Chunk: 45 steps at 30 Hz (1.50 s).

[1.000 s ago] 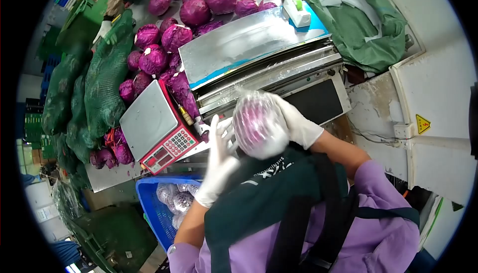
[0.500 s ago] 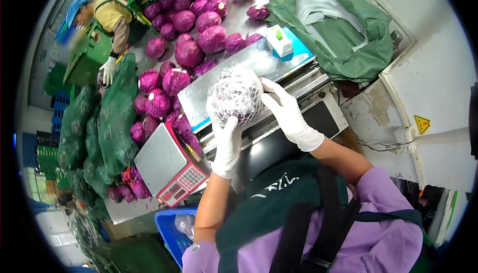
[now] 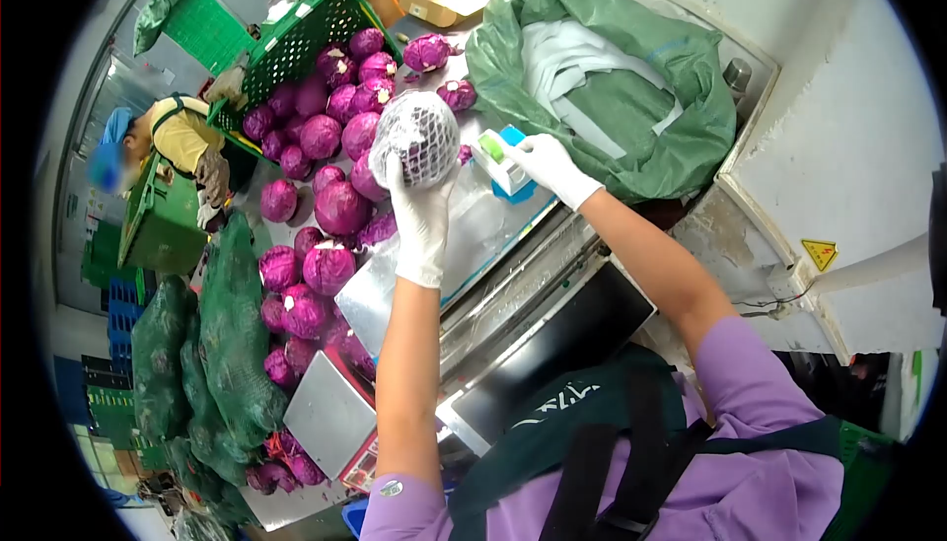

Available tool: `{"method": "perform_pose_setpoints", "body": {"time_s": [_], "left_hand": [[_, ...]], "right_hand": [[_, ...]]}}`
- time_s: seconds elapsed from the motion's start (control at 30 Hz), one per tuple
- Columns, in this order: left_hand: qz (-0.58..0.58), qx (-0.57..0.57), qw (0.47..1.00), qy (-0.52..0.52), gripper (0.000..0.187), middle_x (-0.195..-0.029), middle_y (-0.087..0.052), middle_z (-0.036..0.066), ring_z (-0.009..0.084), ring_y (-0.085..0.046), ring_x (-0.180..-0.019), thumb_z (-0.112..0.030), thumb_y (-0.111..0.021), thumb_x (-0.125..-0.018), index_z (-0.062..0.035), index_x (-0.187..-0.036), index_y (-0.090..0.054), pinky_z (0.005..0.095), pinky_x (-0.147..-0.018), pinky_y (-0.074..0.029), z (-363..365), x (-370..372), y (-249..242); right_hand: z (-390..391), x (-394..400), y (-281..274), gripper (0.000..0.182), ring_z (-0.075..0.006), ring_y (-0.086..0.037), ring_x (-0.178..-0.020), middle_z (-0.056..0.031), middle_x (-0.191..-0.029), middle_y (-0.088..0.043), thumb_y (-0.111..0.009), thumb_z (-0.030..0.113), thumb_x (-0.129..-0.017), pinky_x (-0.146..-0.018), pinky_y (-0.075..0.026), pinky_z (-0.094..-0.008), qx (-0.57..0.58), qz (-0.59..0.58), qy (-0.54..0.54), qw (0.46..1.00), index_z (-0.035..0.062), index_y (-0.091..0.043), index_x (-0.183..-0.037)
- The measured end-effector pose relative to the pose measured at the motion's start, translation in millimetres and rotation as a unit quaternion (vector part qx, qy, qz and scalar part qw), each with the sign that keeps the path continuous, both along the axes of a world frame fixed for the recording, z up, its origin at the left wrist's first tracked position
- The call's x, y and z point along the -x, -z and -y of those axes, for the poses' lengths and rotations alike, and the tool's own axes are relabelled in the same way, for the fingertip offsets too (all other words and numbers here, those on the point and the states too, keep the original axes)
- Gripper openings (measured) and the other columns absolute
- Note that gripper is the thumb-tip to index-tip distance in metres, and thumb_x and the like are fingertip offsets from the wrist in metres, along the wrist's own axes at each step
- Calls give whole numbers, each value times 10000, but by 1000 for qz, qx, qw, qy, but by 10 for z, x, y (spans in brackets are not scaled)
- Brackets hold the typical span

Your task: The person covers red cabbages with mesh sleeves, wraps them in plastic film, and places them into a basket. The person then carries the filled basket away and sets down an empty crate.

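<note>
My left hand is closed around a purple cabbage in a white foam net and holds it up over the steel surface of the wrapping machine. My right hand reaches to a small white dispenser with a green part, which sits on a blue base. The thumb and index finger pinch together at the dispenser's right edge. Whatever lies between these fingertips is too small to make out.
Loose purple cabbages cover the table, some spilling from a tipped green crate. A scale and full green net sacks stand left. A green bag with white nets lies right. A co-worker bends at far left.
My left hand has lifted the netted cabbage up and away from me. My right hand has left the cabbage and moved to the white dispenser. The view has shifted.
</note>
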State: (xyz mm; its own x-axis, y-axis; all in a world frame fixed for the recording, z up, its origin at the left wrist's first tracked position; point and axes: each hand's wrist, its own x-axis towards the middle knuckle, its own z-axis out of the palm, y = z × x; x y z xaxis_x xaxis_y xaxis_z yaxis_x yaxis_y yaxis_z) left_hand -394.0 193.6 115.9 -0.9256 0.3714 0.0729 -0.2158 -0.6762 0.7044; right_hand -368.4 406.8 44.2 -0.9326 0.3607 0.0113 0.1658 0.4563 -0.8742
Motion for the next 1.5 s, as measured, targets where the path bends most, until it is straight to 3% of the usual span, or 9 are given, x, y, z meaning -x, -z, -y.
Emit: {"method": "perform_pose_setpoints", "body": {"time_s": [0.43, 0.5, 0.6, 0.7, 0.77, 0.87, 1.1, 1.27, 1.5], "left_hand": [[76, -48, 996, 23, 849, -1426, -408, 115, 310, -434, -1267, -566, -688, -802, -145, -1452, -340, 532, -1032, -366, -670, 684, 397], [68, -24, 997, 5, 858, -1422, -414, 113, 308, -442, -1256, -568, -686, -803, -137, -1455, -332, 514, -1047, -356, -684, 675, 390], [66, -27, 997, 5, 838, -1427, -414, 110, 328, -427, -1274, -545, -691, -809, -133, -1450, -342, 541, -1040, -365, -695, 729, 455], [70, -32, 997, 7, 795, -1412, -434, 103, 289, -454, -1255, -499, -706, -822, -141, -1440, -356, 497, -1032, -371, -706, 741, 472], [62, -14, 998, -2, 770, -1404, -444, 86, 270, -459, -1255, -477, -716, -822, -151, -1428, -370, 492, -1023, -377, -716, 746, 489], [47, -8, 999, -3, 741, -1386, -460, 78, 258, -470, -1248, -454, -718, -828, -163, -1419, -378, 484, -1015, -387, -732, 753, 509], [26, 10, 999, -15, 810, -1408, -438, 117, 313, -461, -1252, -456, -728, -816, -110, -1439, -342, 509, -1031, -404, -742, 753, 507], [24, 0, 1000, 0, 785, -1418, -424, 107, 320, -445, -1277, -425, -723, -831, -126, -1446, -336, 520, -1044, -389, -706, 814, 595], [-115, 75, 989, -56, 664, -1415, -424, 82, 265, -459, -1275, -209, -680, -882, -161, -1446, -334, 469, -1015, -434, -515, 248, 180]], "right_hand": [[-73, 416, 133, 549, -303, -698, -880, -194, -946, -708, -801, 452, -673, -817, -539, -375, 58, 140, -43, 987, 5, -709, -978], [15, 166, -190, 242, -127, -623, -669, -80, -746, -689, -773, 234, -744, -618, -482, -272, 11, 143, -62, 988, 1, -736, -803], [-10, -216, -260, 248, -234, -673, -715, -136, -826, -704, -752, 212, -748, -700, -519, -327, 275, 43, -33, 960, 11, -726, -892], [99, -627, -345, 201, -227, -665, -826, -130, -828, -695, -758, 174, -731, -780, -505, -325, 191, -37, 12, 981, 27, -732, -865], [58, -721, -106, 143, -220, -624, -986, -142, -1215, -578, -743, 145, -768, -877, -502, -347, 79, -14, -40, 996, 7, -706, -757], [156, -773, 114, 129, -336, -424, -1306, -122, -1274, -591, -731, 156, -722, -1142, -232, -474, -95, -81, -7, 992, 66, -643, -695], [-18, -583, 110, 54, -244, -584, -1097, -19, -877, -680, -659, 119, -684, -1164, -137, -554, -86, -24, -53, 995, 82, -623, -699], [-279, -622, 54, 133, -220, -637, -772, -48, -699, -632, -673, 124, -704, -1115, -290, -477, -78, -58, -68, 993, 30, -683, -797], [-365, -944, -1264, 239, -99, -582, -977, -49, -1062, -638, -611, 174, -951, -889, -461, -260, 258, -43, -209, 942, -19, -635, -1090]]}}
